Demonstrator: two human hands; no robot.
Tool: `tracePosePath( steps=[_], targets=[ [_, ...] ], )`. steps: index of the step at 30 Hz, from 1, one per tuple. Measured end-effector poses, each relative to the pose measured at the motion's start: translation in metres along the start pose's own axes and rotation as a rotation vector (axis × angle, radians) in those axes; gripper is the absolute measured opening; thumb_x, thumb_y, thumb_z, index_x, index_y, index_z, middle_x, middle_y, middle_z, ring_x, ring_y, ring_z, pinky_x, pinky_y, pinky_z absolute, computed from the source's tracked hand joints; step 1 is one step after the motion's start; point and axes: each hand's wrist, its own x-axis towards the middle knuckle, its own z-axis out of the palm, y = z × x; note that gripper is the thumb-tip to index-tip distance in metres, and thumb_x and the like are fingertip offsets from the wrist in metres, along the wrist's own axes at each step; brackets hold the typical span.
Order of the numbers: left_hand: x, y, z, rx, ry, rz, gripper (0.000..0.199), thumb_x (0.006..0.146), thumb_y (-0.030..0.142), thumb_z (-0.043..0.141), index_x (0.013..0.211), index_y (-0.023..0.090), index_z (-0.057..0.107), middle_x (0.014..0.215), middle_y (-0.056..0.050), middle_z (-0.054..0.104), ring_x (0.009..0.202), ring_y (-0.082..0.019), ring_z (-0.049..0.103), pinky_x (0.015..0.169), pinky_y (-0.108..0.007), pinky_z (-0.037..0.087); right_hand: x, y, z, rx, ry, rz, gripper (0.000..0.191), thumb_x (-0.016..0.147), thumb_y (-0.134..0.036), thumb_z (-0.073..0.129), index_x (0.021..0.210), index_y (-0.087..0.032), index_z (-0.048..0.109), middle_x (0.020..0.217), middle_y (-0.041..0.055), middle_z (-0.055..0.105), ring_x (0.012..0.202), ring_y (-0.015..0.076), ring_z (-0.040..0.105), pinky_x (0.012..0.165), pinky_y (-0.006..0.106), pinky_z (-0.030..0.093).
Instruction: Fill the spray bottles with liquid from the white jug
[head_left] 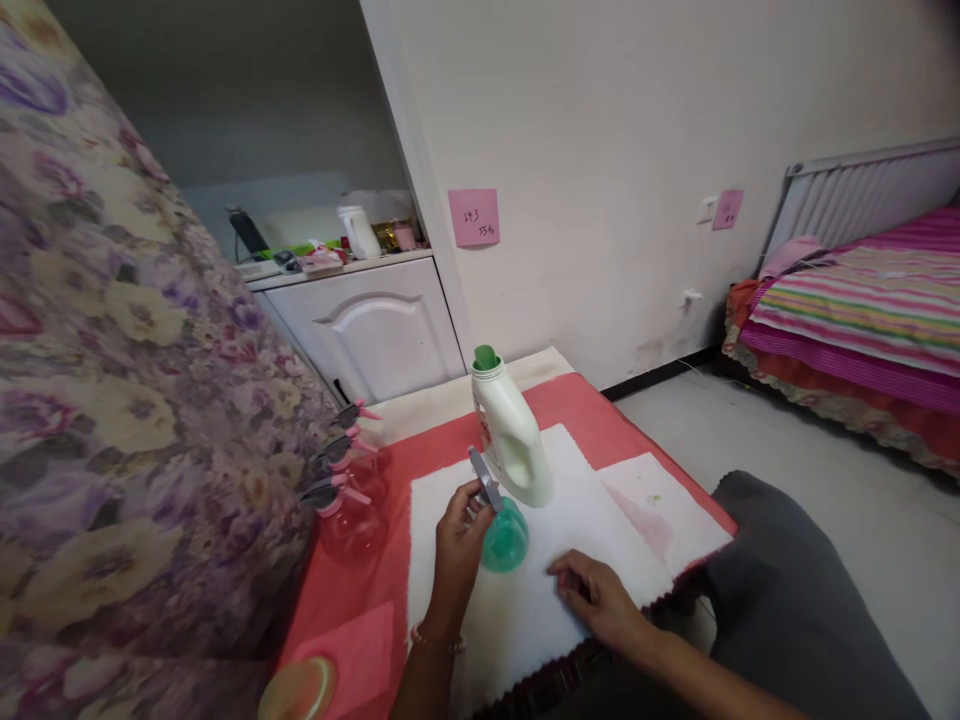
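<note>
A round green spray bottle (505,536) with a grey spray head (485,478) is on a white cloth (555,540). My left hand (461,535) is closed on the grey spray head, above and left of the green body. My right hand (592,592) rests just right of the bottle near the cloth, fingers curled; whether anything is in them is hidden. Behind the spray bottle stands a large pale green jug (517,440) with a handle and an uncapped neck, something green showing at its mouth.
Pink spray bottles (354,525) stand on the red tabletop (442,440) at the left. A round lidded container (298,690) sits at the near left corner. A stained white cloth (667,500) lies at right. A floral curtain (142,400) hangs at far left.
</note>
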Motion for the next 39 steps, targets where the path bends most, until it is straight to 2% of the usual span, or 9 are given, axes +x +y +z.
tracePosePath(
  steps=[11,14,18,21,24,29,33,36,39],
  targets=[
    [0.0,-0.007,0.0,0.02,0.009,-0.024,0.03,0.077,0.036,0.064,0.102,0.021,0.067,0.086,-0.001,0.066,0.071,-0.015,0.049,0.069,-0.026,0.039,0.002,-0.005,-0.003,0.079,-0.029,0.054,0.019,0.083,-0.027,0.056,0.099,-0.02,0.064,0.072,-0.0018,0.059,0.066,0.0142,0.054,0.064,0.026,0.043],
    [0.0,-0.013,0.0,0.027,0.009,-0.011,0.03,0.076,0.035,0.065,0.103,0.021,0.068,0.091,-0.003,0.067,0.075,-0.016,0.052,0.07,-0.027,0.04,0.012,-0.024,-0.012,0.12,-0.027,0.061,0.021,0.086,-0.032,0.055,0.099,-0.019,0.063,0.072,-0.0017,0.057,0.066,0.0141,0.053,0.063,0.026,0.042],
    [-0.001,-0.019,0.0,0.074,0.016,0.02,0.03,0.076,0.034,0.065,0.102,0.021,0.067,0.088,-0.003,0.066,0.078,-0.018,0.054,0.072,-0.029,0.041,0.042,-0.067,-0.019,0.118,0.025,-0.059,0.02,0.085,-0.031,0.057,0.1,-0.02,0.064,0.081,-0.0002,0.058,0.07,0.0139,0.054,0.068,0.028,0.045],
    [-0.002,-0.02,0.0,0.087,0.018,0.045,0.029,0.076,0.031,0.064,0.103,0.021,0.066,0.088,-0.002,0.066,0.08,-0.018,0.054,0.075,-0.029,0.042,0.069,-0.094,-0.013,0.125,0.053,-0.137,0.025,0.083,-0.026,0.06,0.107,-0.021,0.064,0.095,0.0021,0.058,0.074,0.0134,0.055,0.069,0.027,0.046],
    [-0.004,-0.018,0.001,0.072,0.026,0.061,0.028,0.075,0.029,0.064,0.103,0.021,0.065,0.091,-0.002,0.067,0.082,-0.018,0.056,0.077,-0.03,0.044,0.091,-0.108,-0.002,0.126,0.079,-0.151,0.031,0.077,-0.019,0.064,0.108,-0.021,0.064,0.096,0.0016,0.056,0.069,0.0118,0.053,0.065,0.026,0.046],
    [-0.006,-0.012,0.001,-0.015,0.03,0.046,0.036,0.074,0.02,0.06,0.111,0.021,0.057,0.106,-0.004,0.07,0.09,-0.018,0.062,0.082,-0.031,0.045,0.105,-0.113,0.007,0.098,0.055,-0.141,0.028,0.073,-0.013,0.067,0.1,-0.02,0.068,0.086,-0.0014,0.05,0.063,0.0101,0.05,0.061,0.025,0.043],
    [-0.006,-0.014,-0.006,-0.004,-0.051,0.034,0.041,0.075,0.019,0.06,0.116,0.02,0.055,0.113,-0.006,0.069,0.097,-0.02,0.063,0.086,-0.032,0.046,0.105,-0.113,0.003,0.055,0.006,-0.175,0.019,0.076,-0.014,0.066,0.094,-0.021,0.069,0.081,-0.0025,0.045,0.063,0.011,0.048,0.06,0.026,0.041],
    [-0.005,-0.016,-0.014,-0.007,-0.1,0.045,0.034,0.083,0.024,0.054,0.116,0.02,0.056,0.117,-0.008,0.067,0.102,-0.02,0.062,0.089,-0.034,0.046,0.104,-0.114,-0.001,0.025,-0.02,-0.217,0.015,0.078,-0.014,0.065,0.091,-0.02,0.068,0.081,-0.0022,0.044,0.066,0.0121,0.047,0.062,0.026,0.04],
    [-0.005,-0.01,-0.019,-0.03,-0.037,0.054,0.028,0.09,0.028,0.045,0.114,0.019,0.056,0.115,-0.008,0.066,0.103,-0.019,0.061,0.091,-0.033,0.045,0.105,-0.113,-0.002,0.01,-0.043,-0.255,0.015,0.079,-0.012,0.063,0.091,-0.02,0.066,0.084,-0.0018,0.045,0.067,0.0119,0.047,0.064,0.026,0.04]
  ],
)
